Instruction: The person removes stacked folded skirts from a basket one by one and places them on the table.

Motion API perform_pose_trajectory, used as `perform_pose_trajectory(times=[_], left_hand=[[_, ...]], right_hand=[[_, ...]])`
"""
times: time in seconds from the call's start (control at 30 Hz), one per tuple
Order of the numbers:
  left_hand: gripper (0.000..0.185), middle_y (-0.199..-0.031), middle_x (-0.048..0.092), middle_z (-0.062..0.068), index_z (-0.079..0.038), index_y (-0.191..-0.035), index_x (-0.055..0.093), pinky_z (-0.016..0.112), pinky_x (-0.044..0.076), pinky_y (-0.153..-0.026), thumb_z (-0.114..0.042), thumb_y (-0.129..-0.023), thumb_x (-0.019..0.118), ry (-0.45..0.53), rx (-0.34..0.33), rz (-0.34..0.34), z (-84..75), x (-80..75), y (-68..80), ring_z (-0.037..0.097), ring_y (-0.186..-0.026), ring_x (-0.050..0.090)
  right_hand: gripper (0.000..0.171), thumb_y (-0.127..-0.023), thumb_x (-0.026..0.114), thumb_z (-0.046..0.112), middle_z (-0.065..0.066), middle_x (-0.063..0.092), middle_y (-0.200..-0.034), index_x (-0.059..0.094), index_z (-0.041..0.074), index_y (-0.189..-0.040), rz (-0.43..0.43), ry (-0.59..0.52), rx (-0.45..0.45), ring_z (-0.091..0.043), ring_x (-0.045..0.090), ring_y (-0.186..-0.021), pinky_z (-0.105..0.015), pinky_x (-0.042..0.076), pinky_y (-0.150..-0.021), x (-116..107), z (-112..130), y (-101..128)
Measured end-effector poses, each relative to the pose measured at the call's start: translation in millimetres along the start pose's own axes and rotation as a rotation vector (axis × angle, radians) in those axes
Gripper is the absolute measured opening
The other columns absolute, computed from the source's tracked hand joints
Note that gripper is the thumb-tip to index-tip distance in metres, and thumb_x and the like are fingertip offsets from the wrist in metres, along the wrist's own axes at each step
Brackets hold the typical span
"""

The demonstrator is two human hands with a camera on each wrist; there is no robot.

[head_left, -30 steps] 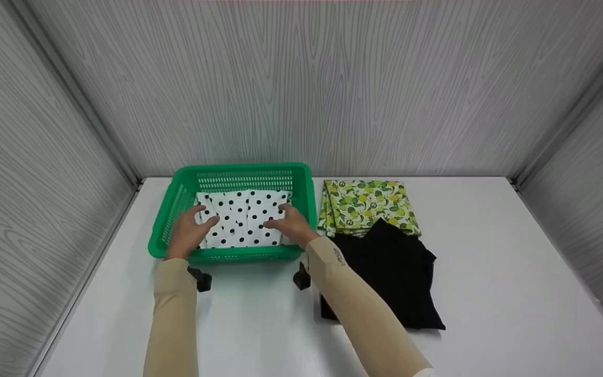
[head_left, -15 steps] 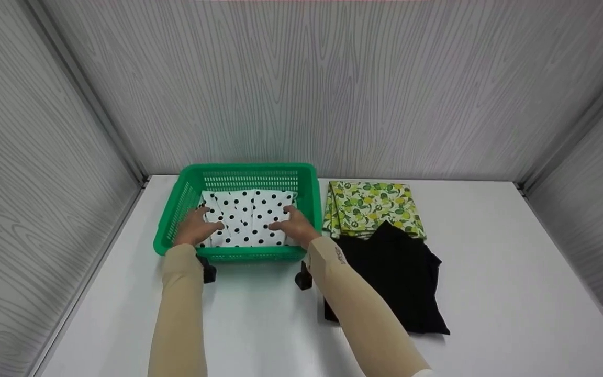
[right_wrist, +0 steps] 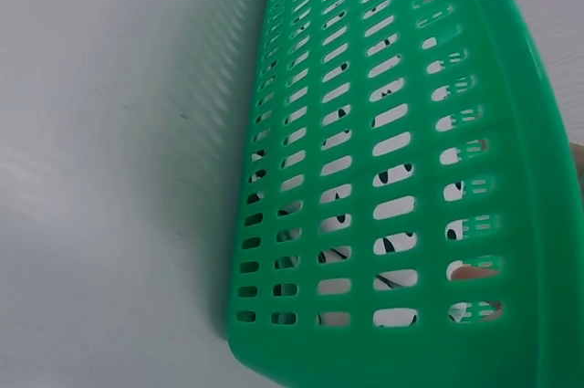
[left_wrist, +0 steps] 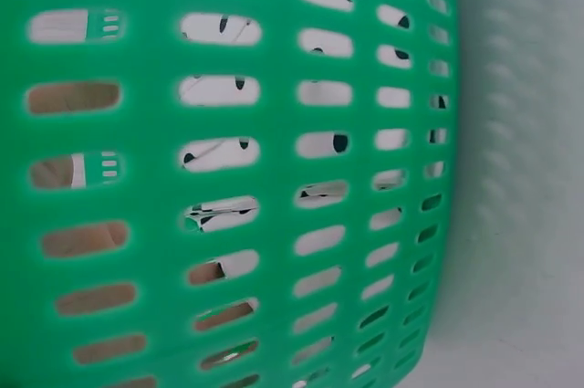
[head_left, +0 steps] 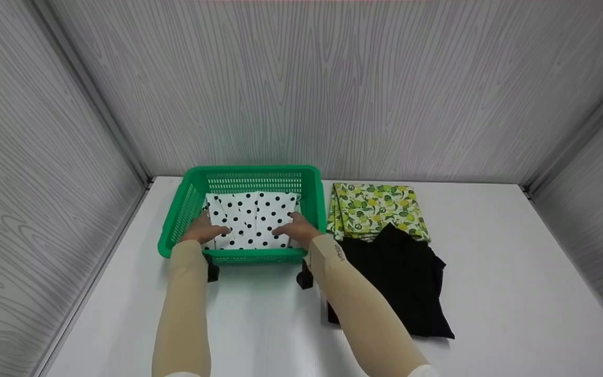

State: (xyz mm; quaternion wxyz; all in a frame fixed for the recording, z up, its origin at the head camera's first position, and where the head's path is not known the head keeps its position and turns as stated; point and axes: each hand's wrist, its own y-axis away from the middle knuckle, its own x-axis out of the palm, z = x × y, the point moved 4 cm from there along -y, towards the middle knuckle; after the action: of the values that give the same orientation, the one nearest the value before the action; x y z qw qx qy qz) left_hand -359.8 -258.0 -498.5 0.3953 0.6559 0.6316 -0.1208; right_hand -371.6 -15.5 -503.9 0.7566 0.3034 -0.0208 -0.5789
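In the head view, a folded white cloth with black polka dots lies in a green slotted plastic basket. My left hand reaches over the near rim to the cloth's left side, thumb extended over the top; its other fingers are mostly hidden down the side. At the right side of the cloth is my right hand, thumb and forefinger spread apart. The left wrist view shows the basket wall close up, with skin and spotted cloth behind its slots. Another stretch of basket wall fills much of the right wrist view.
Right of the basket lies a folded lemon-print cloth. A black garment overlaps its near edge, partly under my right forearm. The white table meets grey wood-grain walls at the back and sides.
My left hand has sunk lower along the cloth's left side, and its fingers show less. The right hand keeps nearly the same place. The whole view has shifted slightly.
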Motion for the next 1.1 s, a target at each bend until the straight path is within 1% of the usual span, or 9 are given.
perform_pose_trajectory(times=[0.2,0.33,0.47,0.63,0.77,0.87,0.93,1.0,1.1], left_hand=[[0.099,-0.163,0.008,0.034,0.013,-0.156,0.003,0.053,0.013,-0.121,-0.024,-0.092,0.068,-0.02,-0.005,-0.031,2.0,-1.3,1.2,0.045,-0.151,0.009],[0.091,-0.162,0.012,0.034,0.013,-0.157,0.008,0.054,0.015,-0.12,-0.02,-0.094,0.065,-0.005,0.006,0.036,5.2,0.0,-2.8,0.046,-0.15,0.013],[0.07,-0.155,0.03,0.033,0.013,-0.151,0.032,0.055,0.027,-0.116,-0.015,-0.095,0.063,-0.022,0.029,0.072,6.4,0.3,-8.4,0.046,-0.142,0.03],[0.044,-0.134,0.054,0.029,0.012,-0.131,0.059,0.052,0.042,-0.104,-0.009,-0.094,0.066,0.023,0.02,0.021,4.5,-1.6,-11.7,0.04,-0.119,0.052],[0.048,-0.136,0.052,0.027,0.008,-0.137,0.056,0.051,0.043,-0.104,-0.007,-0.093,0.067,0.097,-0.002,0.006,4.1,-2.4,-10.0,0.036,-0.116,0.05],[0.06,-0.146,0.044,0.028,0.007,-0.148,0.046,0.048,0.045,-0.103,-0.005,-0.092,0.065,0.144,-0.008,0.027,3.5,-2.3,-8.2,0.033,-0.114,0.052],[0.067,-0.153,0.036,0.029,0.007,-0.152,0.038,0.048,0.043,-0.106,-0.003,-0.092,0.064,0.167,-0.003,0.034,2.8,-3.0,-6.2,0.034,-0.119,0.049],[0.071,-0.157,0.03,0.029,0.007,-0.155,0.032,0.048,0.041,-0.108,-0.002,-0.092,0.062,0.18,0.01,0.034,2.0,-4.3,-4.0,0.034,-0.125,0.047],[0.073,-0.161,0.025,0.027,0.005,-0.157,0.028,0.049,0.034,-0.113,-0.003,-0.092,0.061,0.186,0.037,0.019,-1.0,-8.0,0.0,0.036,-0.131,0.039]], right_hand=[[0.086,-0.091,0.076,0.021,-0.016,0.031,-0.162,0.027,0.005,-0.16,0.026,0.032,0.047,-0.033,0.027,-0.149,-0.046,0.023,-0.119,2,-2,-2],[0.08,-0.09,0.075,0.019,-0.017,0.036,-0.158,0.034,0.003,-0.157,0.011,0.0,0.029,-0.032,0.033,-0.145,-0.046,0.028,-0.117,0,-1,-3],[0.077,-0.092,0.073,0.014,-0.018,0.036,-0.158,0.032,0.002,-0.157,-0.022,-0.104,0.013,-0.033,0.035,-0.144,-0.046,0.03,-0.116,-3,1,-5],[0.079,-0.092,0.07,0.002,-0.018,0.035,-0.159,0.028,0.005,-0.16,-0.052,-0.182,-0.048,-0.033,0.038,-0.142,-0.045,0.033,-0.115,-6,5,-6],[0.073,-0.089,0.067,-0.008,-0.022,0.046,-0.146,0.037,0.004,-0.155,-0.04,-0.187,-0.127,-0.027,0.057,-0.104,-0.04,0.048,-0.097,-7,6,-7],[0.068,-0.089,0.062,-0.013,-0.022,0.05,-0.138,0.042,0.003,-0.152,0.005,-0.184,-0.165,-0.018,0.05,-0.076,-0.035,0.047,-0.078,-7,5,-6],[0.067,-0.089,0.059,-0.013,-0.022,0.051,-0.14,0.043,0.002,-0.153,0.038,-0.179,-0.162,-0.018,0.054,-0.078,-0.035,0.049,-0.081,-6,4,-5],[0.066,-0.091,0.057,-0.012,-0.021,0.047,-0.148,0.042,0.002,-0.153,0.07,-0.178,-0.148,-0.02,0.061,-0.095,-0.035,0.05,-0.09,-6,3,-3],[0.068,-0.091,0.056,-0.012,-0.017,0.041,-0.156,0.038,0.001,-0.155,0.101,-0.225,-0.137,-0.023,0.057,-0.108,-0.036,0.05,-0.093,-8,3,-2]])
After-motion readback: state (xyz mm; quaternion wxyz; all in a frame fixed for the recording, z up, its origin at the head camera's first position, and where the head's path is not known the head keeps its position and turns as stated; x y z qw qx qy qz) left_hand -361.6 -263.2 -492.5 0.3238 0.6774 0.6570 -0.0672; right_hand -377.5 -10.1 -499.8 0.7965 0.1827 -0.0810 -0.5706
